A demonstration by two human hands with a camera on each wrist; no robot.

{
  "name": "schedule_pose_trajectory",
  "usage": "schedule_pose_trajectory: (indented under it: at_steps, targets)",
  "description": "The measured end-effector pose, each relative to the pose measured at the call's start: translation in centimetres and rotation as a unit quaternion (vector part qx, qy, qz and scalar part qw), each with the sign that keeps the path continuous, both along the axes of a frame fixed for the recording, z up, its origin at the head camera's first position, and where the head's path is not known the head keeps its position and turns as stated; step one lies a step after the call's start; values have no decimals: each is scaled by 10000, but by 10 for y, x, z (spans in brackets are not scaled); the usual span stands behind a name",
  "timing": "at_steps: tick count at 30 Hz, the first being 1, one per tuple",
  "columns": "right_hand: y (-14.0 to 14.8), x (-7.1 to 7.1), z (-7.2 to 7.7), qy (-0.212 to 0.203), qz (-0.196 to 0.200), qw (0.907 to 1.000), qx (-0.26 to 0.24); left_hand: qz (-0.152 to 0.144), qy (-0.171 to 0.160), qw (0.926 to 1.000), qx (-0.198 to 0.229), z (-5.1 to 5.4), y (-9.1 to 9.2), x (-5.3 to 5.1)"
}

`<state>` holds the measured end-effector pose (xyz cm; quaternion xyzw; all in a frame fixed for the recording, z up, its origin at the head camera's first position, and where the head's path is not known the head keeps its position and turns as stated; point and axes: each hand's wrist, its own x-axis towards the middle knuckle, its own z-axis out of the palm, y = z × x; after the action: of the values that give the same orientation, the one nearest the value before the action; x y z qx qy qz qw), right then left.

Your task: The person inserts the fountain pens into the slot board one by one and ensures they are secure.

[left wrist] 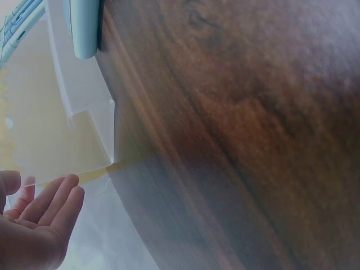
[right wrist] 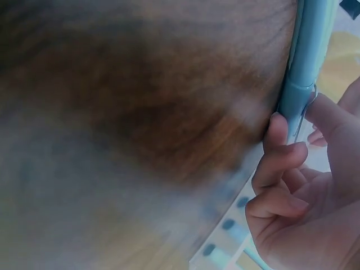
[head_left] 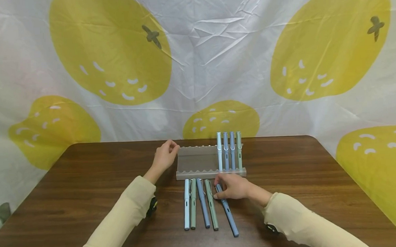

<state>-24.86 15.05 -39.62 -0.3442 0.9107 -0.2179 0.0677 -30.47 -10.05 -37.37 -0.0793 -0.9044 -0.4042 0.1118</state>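
Note:
A clear acrylic pen rack (head_left: 197,161) with notched edges stands on the table, several capped pens (head_left: 232,151) upright in its right-hand slots. My left hand (head_left: 165,155) holds the rack's upper left edge; in the left wrist view, thumb and index finger lie about that clear edge. In front of the rack my right hand (head_left: 233,186) pinches the cap end of a blue pen (head_left: 229,216), thumb and fingers on either side of it. The blue pen lies slanted, its other end toward me. To its left lie a light blue pen (head_left: 187,205), green pens (head_left: 211,205) and another blue pen (head_left: 203,204).
The brown wooden table (head_left: 88,202) has rounded far corners. Right behind it hangs a white cloth (head_left: 202,64) printed with yellow fruit. The loose pens lie side by side close to the rack's front lip.

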Motion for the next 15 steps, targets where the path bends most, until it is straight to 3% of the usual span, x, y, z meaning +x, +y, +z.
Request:
schedule_pose_trajectory:
  at_steps: [6,15]
  targets:
    - [1,1,0,283,-170,9994,-49,16,-30,10000,-8,0,0,-1]
    - [10,-5,6,29,-3,9966,-820,31,-36,10000,13,0,1,-1]
